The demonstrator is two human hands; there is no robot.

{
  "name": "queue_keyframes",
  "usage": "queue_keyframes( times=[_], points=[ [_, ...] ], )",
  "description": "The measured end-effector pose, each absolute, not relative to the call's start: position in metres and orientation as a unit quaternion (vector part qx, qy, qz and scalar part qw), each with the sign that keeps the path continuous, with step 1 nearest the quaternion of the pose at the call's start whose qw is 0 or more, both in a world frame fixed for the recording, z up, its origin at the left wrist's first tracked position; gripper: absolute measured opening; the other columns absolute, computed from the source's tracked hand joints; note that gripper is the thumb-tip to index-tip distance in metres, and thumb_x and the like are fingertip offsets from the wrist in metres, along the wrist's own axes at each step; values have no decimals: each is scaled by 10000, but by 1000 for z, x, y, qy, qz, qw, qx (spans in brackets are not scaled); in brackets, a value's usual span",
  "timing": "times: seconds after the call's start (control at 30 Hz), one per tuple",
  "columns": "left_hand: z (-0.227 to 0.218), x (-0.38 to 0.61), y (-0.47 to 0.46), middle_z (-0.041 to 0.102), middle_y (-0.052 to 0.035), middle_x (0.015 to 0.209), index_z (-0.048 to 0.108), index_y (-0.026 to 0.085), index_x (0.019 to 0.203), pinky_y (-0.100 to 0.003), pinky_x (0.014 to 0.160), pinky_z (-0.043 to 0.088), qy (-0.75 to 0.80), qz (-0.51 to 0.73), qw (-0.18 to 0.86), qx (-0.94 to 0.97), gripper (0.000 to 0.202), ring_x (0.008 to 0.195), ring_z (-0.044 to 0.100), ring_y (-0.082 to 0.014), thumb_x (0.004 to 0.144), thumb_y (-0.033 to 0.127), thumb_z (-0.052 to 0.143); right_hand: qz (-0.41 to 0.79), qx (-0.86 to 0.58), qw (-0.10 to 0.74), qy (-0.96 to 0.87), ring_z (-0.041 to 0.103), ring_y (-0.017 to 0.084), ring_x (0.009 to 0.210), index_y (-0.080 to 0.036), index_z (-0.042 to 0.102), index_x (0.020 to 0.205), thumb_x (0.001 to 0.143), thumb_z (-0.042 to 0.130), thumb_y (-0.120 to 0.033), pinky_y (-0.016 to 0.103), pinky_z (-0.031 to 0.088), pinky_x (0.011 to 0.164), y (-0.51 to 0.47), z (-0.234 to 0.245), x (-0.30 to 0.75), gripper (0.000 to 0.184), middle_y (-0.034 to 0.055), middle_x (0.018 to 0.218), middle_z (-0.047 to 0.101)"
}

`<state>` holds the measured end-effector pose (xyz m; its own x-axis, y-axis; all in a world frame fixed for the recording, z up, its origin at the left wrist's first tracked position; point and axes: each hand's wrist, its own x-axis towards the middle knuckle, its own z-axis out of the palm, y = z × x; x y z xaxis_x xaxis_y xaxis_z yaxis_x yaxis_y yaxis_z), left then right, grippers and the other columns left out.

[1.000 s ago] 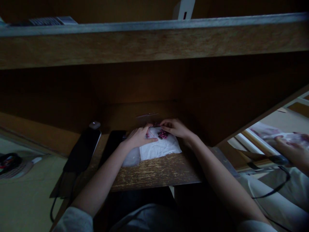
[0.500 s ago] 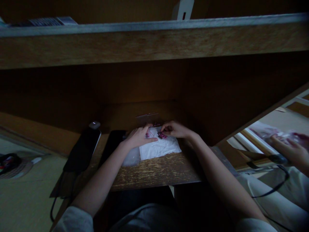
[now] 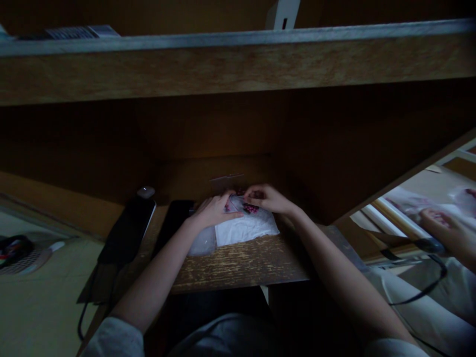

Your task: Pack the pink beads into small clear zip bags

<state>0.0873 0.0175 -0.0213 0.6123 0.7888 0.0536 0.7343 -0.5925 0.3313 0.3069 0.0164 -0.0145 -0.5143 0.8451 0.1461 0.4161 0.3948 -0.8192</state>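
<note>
My left hand [image 3: 216, 210] rests on the left side of a clear plastic packet [image 3: 238, 204] and holds it down. My right hand [image 3: 265, 198] sits at the packet's upper right, with its fingertips pinched on the plastic. Dark pink beads [image 3: 251, 208] show through the plastic between my hands, partly hidden by my fingers. The packet lies on a crumpled white cloth [image 3: 245, 230]. A smaller clear bag [image 3: 203, 244] lies under my left wrist.
Two black phones [image 3: 128, 230] [image 3: 173, 223] lie left of my hands on the worn wooden desk [image 3: 238, 263]. A wooden shelf [image 3: 223, 64] spans overhead. At far right, another person's hand [image 3: 441, 225] handles a plastic bag, with a dark cable [image 3: 424, 292] below.
My right hand has shifted slightly left and closed over the packet, covering more of the beads. The other person's hand at right has moved slightly downward.
</note>
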Motion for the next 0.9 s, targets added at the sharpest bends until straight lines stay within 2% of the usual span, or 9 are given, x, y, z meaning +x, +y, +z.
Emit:
queue_keyframes(
  times=[0.17, 0.33, 0.47, 0.67, 0.9],
  points=[
    [-20, 88, 16, 651, -99, 987, 423, 194, 1269, -313, 679, 460, 440, 96, 140, 882, 675, 859, 633, -250, 765, 632, 524, 392, -386, 276, -788, 528, 124, 631, -156, 654, 929, 824, 541, -437, 229, 402, 584, 10, -10, 296, 321, 35, 764, 636],
    [-19, 88, 16, 658, -72, 915, 430, 201, 1257, -290, 634, 451, 438, 90, 144, 882, 663, 784, 639, -225, 760, 627, 533, 359, -415, 230, -804, 472, 107, 564, -156, 667, 900, 763, 595, -306, 211, 341, 518, 14, -10, 310, 215, 3, 664, 588],
    [-20, 87, 18, 659, -61, 915, 404, 208, 1281, -292, 645, 452, 428, 99, 150, 886, 718, 785, 638, -223, 727, 634, 570, 343, -402, 179, -830, 513, 123, 629, -168, 694, 945, 712, 621, -248, 219, 370, 564, 16, -11, 317, 257, 21, 760, 639],
    [-23, 87, 19, 659, -66, 941, 396, 210, 1293, -295, 670, 454, 429, 104, 150, 885, 768, 828, 640, -231, 690, 641, 599, 331, -357, 165, -858, 565, 141, 713, -176, 706, 969, 715, 593, -170, 229, 414, 645, 15, -10, 314, 278, 40, 894, 672],
    [-22, 86, 18, 662, -60, 956, 391, 212, 1300, -293, 676, 458, 421, 111, 164, 885, 753, 839, 641, -227, 703, 615, 607, 282, -425, 177, -842, 601, 163, 760, -189, 689, 969, 785, 558, -238, 237, 413, 654, 21, -15, 321, 231, 41, 911, 692]
  ],
)
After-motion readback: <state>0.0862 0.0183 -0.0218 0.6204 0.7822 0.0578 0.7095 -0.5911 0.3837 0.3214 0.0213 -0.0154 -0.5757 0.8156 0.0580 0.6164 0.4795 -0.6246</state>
